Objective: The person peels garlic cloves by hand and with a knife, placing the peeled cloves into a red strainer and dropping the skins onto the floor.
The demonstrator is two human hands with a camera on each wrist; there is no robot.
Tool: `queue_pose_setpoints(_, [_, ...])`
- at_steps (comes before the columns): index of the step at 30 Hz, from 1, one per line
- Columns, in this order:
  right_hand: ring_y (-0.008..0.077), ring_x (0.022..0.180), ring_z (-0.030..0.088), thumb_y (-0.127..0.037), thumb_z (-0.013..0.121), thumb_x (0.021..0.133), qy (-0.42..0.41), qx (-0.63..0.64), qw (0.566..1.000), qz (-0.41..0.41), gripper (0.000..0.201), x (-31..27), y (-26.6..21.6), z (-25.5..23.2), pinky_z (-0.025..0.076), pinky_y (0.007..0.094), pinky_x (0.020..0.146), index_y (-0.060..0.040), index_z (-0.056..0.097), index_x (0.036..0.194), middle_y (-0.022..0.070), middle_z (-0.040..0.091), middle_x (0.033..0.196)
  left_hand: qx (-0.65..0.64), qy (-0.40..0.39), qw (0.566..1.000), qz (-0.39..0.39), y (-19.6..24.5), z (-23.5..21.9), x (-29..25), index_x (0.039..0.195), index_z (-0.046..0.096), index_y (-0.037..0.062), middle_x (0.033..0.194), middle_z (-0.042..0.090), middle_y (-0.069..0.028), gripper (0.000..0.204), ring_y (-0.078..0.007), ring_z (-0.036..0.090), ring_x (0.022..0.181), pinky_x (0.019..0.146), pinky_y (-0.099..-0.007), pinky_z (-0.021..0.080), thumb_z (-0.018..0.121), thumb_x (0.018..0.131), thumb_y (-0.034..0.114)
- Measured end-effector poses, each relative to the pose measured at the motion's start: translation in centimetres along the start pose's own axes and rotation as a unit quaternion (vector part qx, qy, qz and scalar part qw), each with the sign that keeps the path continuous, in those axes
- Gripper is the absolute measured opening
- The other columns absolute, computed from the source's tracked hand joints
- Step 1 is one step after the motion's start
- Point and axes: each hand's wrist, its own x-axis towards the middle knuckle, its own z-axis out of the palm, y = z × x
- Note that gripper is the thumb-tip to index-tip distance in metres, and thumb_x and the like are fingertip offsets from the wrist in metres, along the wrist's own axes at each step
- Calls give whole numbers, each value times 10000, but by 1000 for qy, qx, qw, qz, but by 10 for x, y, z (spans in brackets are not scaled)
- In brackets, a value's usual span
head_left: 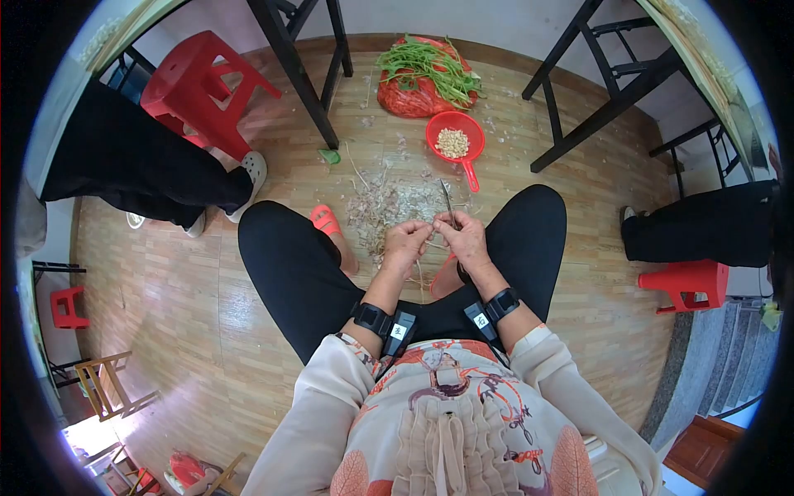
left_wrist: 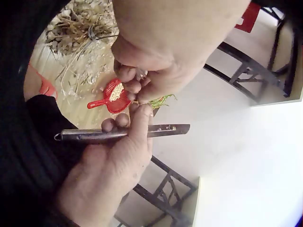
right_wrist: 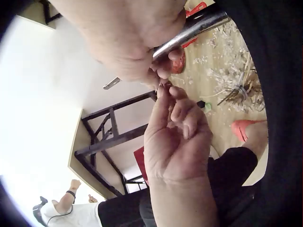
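Note:
My right hand (head_left: 466,240) grips a small knife (left_wrist: 161,130) by its metal handle, the blade pointing away from me. My left hand (head_left: 408,244) meets it fingertip to fingertip. Between the left fingers shows a small pale garlic clove (left_wrist: 141,73), mostly hidden by them. Below, on the floor, lies a heap of dried garlic stalks and papery skins (left_wrist: 78,35). Beyond it sits a red plastic strainer with a handle (head_left: 475,132), holding peeled cloves (head_left: 452,143).
A red bag (head_left: 405,97) topped with green stems (head_left: 434,70) lies by the wall. Black-legged tables flank it. One person in black trousers (head_left: 124,157) is at left near a red stool (head_left: 198,78); another person's leg (head_left: 703,223) is at right by another red stool (head_left: 686,285).

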Motion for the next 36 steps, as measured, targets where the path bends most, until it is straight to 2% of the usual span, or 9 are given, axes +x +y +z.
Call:
queue_pose_setpoints(13, [49, 452, 467, -90, 617, 697, -5, -33, 999, 11, 129, 1, 0, -3, 379, 184, 417, 10, 571, 763, 13, 551, 601, 113, 9, 992, 58, -2, 3, 0, 774, 591, 4, 562, 512, 7, 102, -47, 419, 422, 360, -189, 310, 584, 734, 97])
queue_pose_setpoints(15, [53, 450, 470, -85, 618, 696, -8, -25, 1000, 13, 124, 2, 2, -2, 382, 186, 416, 13, 569, 755, 15, 549, 596, 198, 43, 971, 130, -11, -1, 6, 725, 602, -12, 611, 572, -49, 108, -97, 505, 518, 492, -238, 413, 585, 701, 91])
queue_pose_setpoints(18, [57, 444, 472, -72, 616, 699, -19, -55, 998, -10, 113, 0, 5, -1, 383, 193, 412, 17, 567, 749, 20, 545, 589, 263, 74, 949, 159, -19, -2, 12, 712, 604, -15, 625, 586, -72, 108, -109, 531, 577, 557, -254, 430, 579, 694, 88])
queue_pose_setpoints(20, [60, 441, 470, -66, 614, 703, -15, -139, 985, -104, 102, 0, 5, 0, 381, 195, 407, 15, 564, 742, 21, 540, 584, 289, 79, 938, 176, -15, -1, 8, 718, 603, -14, 618, 578, -63, 107, -116, 527, 568, 548, -255, 427, 573, 702, 88])
queue_pose_setpoints(22, [57, 442, 467, -69, 614, 705, -21, -95, 993, -61, 97, 0, 0, 0, 378, 192, 407, 9, 565, 738, 17, 538, 581, 314, 84, 926, 193, -13, 0, 6, 724, 602, -13, 610, 570, -54, 107, -122, 524, 559, 538, -256, 423, 567, 710, 88])
queue_pose_setpoints(24, [54, 443, 465, -73, 614, 707, -26, -49, 998, -19, 93, 0, 0, -1, 376, 188, 407, 2, 566, 735, 13, 535, 579, 119, 32, 987, 106, -15, 2, 5, 723, 556, 19, 510, 456, 6, 75, -58, 385, 400, 348, -206, 288, 537, 759, 83])
queue_pose_setpoints(25, [50, 444, 462, -76, 614, 708, -32, -21, 999, 1, 89, 1, 2, -2, 373, 185, 406, -3, 567, 728, 8, 532, 576, 119, 31, 987, 106, -13, 3, 3, 723, 556, 19, 510, 456, 6, 75, -58, 385, 400, 348, -206, 288, 537, 759, 83])
queue_pose_setpoints(27, [46, 445, 459, -80, 615, 708, -38, 8, 999, 22, 86, 1, 1, -3, 370, 182, 406, -9, 567, 722, 3, 529, 574, 11, -7, 1000, 12, -6, 4, -2, 687, 522, 36, 496, 438, 9, 90, -60, 359, 378, 325, -203, 258, 529, 763, 83])
queue_pose_setpoints(36, [74, 441, 497, -72, 579, 716, -15, 12, 1000, 0, 100, -2, -7, 0, 401, 205, 408, 20, 556, 746, 38, 547, 576, -92, -24, 995, -38, -2, 2, -5, 684, 518, 31, 490, 441, 9, 92, -50, 335, 361, 316, -182, 238, 525, 760, 82])
